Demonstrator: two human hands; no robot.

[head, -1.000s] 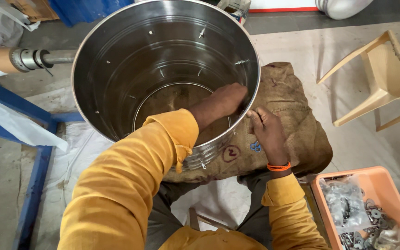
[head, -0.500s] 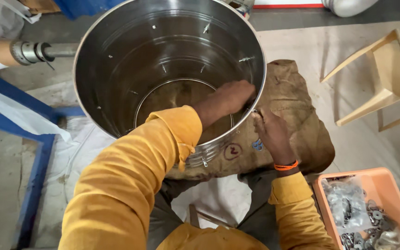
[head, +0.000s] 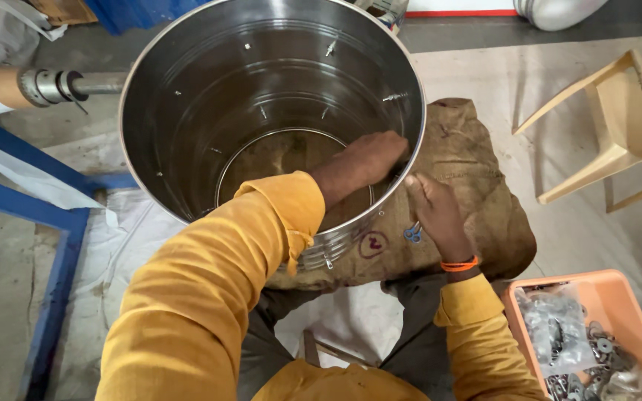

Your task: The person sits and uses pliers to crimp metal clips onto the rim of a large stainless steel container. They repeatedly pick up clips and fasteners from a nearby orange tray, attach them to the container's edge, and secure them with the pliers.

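A large stainless steel drum point(head: 187, 96) lies tilted toward me on a brown burlap sack point(head: 477, 163). Small screws poke through its inner wall. My left hand point(head: 365, 160) reaches inside and presses against the inner wall near the right rim, fingers curled; what they hold is hidden. My right hand point(head: 434, 212), with an orange band at the wrist, rests on the outside of the same wall spot, fingers closed against the metal. A small bluish metal piece point(head: 412, 233) lies on the sack just below it.
An orange tray point(head: 559, 281) of metal washers and a plastic bag sits at the lower right. A beige plastic chair point(head: 618, 134) stands to the right. A blue metal frame point(head: 53, 223) and a roller shaft point(head: 46, 86) are at the left.
Both hands stay at the same spot on the drum's right wall. Only the view shifts slightly.
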